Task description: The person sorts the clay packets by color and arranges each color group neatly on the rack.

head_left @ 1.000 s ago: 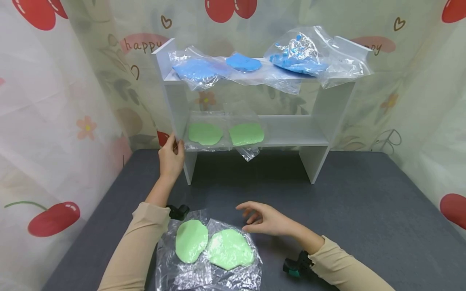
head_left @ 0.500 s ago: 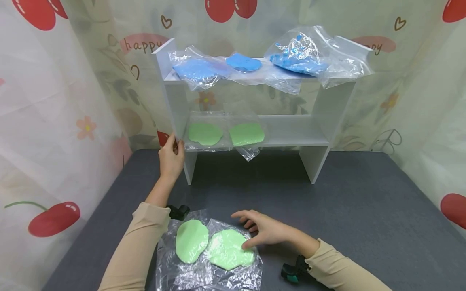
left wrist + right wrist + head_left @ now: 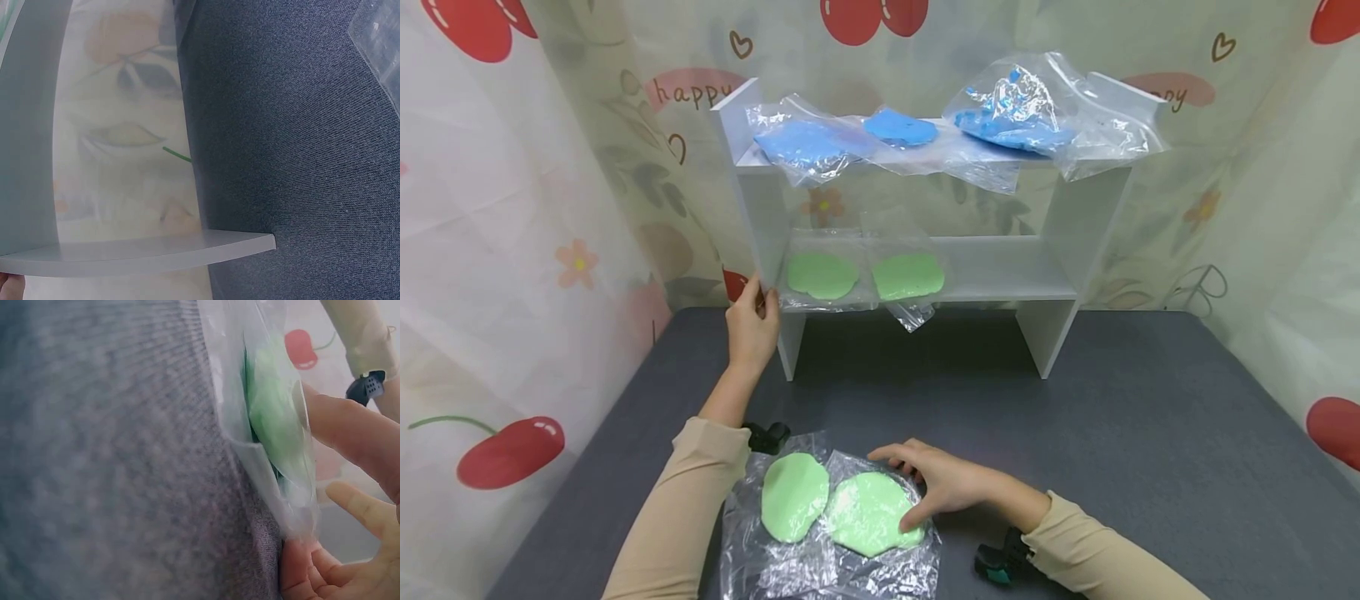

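Note:
On the table's near side lie two clear plastic bags, each with a flat light-green piece of what looks like soft clay. My right hand (image 3: 951,482) is over the right bag (image 3: 880,579), fingers spread, thumb on the green clay (image 3: 867,508). In the right wrist view, fingertips touch the edge of this bag (image 3: 294,519). The left bag (image 3: 793,575), with its green clay (image 3: 795,497), lies beside it. My left hand (image 3: 751,329) holds the left side panel of a white shelf (image 3: 1000,268); a fingertip shows at the panel (image 3: 137,259) in the left wrist view.
Two more bagged green pieces (image 3: 822,276) lie on the shelf's middle board. Bags with blue pieces (image 3: 901,127) lie on its top, some hanging over the front edge. A printed curtain (image 3: 580,167) surrounds the dark table (image 3: 1150,433).
My right hand has come down and a little to the left and nearer, onto the right bag, its thumb now over the green clay. My left hand stays at the shelf.

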The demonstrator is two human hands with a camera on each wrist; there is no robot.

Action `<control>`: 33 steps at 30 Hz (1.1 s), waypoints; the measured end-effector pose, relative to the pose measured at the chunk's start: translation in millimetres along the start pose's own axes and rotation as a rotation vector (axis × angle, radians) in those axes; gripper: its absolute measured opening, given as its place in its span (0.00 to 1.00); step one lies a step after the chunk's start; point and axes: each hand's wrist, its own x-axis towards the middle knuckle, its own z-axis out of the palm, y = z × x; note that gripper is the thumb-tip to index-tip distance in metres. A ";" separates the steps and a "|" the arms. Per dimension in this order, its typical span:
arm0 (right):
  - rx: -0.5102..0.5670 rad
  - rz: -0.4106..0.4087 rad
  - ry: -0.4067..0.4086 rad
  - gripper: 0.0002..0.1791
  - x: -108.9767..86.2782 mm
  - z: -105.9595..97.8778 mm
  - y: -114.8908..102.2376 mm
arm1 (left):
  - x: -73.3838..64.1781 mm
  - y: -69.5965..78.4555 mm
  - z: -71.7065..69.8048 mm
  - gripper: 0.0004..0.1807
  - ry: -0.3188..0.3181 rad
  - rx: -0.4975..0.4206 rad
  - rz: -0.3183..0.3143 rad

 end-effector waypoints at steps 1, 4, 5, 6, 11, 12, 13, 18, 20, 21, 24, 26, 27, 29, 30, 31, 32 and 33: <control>0.000 0.005 -0.006 0.46 0.4 -0.3 -0.2 | 0.0 0.0 -0.1 0.21 -0.002 0.000 -0.001; -0.004 0.004 -0.021 0.46 2.0 -0.7 -0.4 | 0.3 0.1 -0.2 0.22 -0.005 0.004 -0.006; -0.006 -0.001 -0.025 0.46 2.5 -0.8 -0.4 | 0.1 0.2 -0.4 0.22 -0.005 0.004 -0.006; -0.015 -0.008 -0.025 0.46 3.1 -0.9 -0.2 | 0.0 0.3 -0.6 0.22 -0.006 0.005 -0.006; -0.021 -0.038 -0.025 0.45 3.8 -1.5 0.3 | -0.1 0.0 -0.8 0.22 -0.004 0.005 -0.002; -0.024 -0.041 -0.021 0.45 3.6 -1.7 0.7 | 0.0 0.0 -0.8 0.22 -0.004 0.005 -0.001; -0.022 -0.039 -0.020 0.45 3.3 -1.8 0.7 | 0.1 -0.1 -0.7 0.22 -0.004 0.006 0.000; -0.048 -0.056 0.002 0.43 0.6 -2.6 1.2 | -0.3 0.1 -1.2 0.22 -0.006 0.012 0.000; -0.048 -0.055 0.017 0.43 -1.1 -3.9 0.5 | -0.3 0.3 -1.3 0.22 -0.006 0.014 0.000; -0.049 -0.051 0.027 0.43 -1.9 -4.8 0.2 | -0.3 0.4 -1.3 0.22 -0.006 0.012 0.000; -0.038 -0.046 0.061 0.42 -4.0 -7.8 0.2 | -0.4 0.7 -1.1 0.22 -0.005 0.009 -0.001; -0.023 -0.049 0.080 0.41 -5.2 -10.2 1.0 | -0.4 0.9 -1.0 0.22 -0.006 0.004 -0.005; -0.012 -0.052 0.084 0.40 -5.6 -11.4 1.7 | -0.2 0.9 -0.9 0.22 -0.006 0.001 -0.007; 0.011 -0.053 0.090 0.38 -6.8 -13.7 3.5 | -0.3 1.0 -0.8 0.23 -0.007 -0.004 -0.011; 0.019 -0.057 0.092 0.37 -7.3 -15.0 4.3 | 0.1 0.5 -0.6 0.23 -0.008 -0.005 -0.012; 0.029 -0.063 0.093 0.36 -7.9 -16.1 5.0 | 0.0 0.5 -0.6 0.23 -0.007 -0.007 -0.012; 0.034 -0.072 0.093 0.34 -8.4 -17.3 5.6 | 0.0 0.4 -0.5 0.22 -0.006 -0.008 -0.011; 0.034 -0.080 0.092 0.33 -8.8 -18.1 6.5 | 0.0 0.3 -0.4 0.22 -0.005 -0.008 -0.009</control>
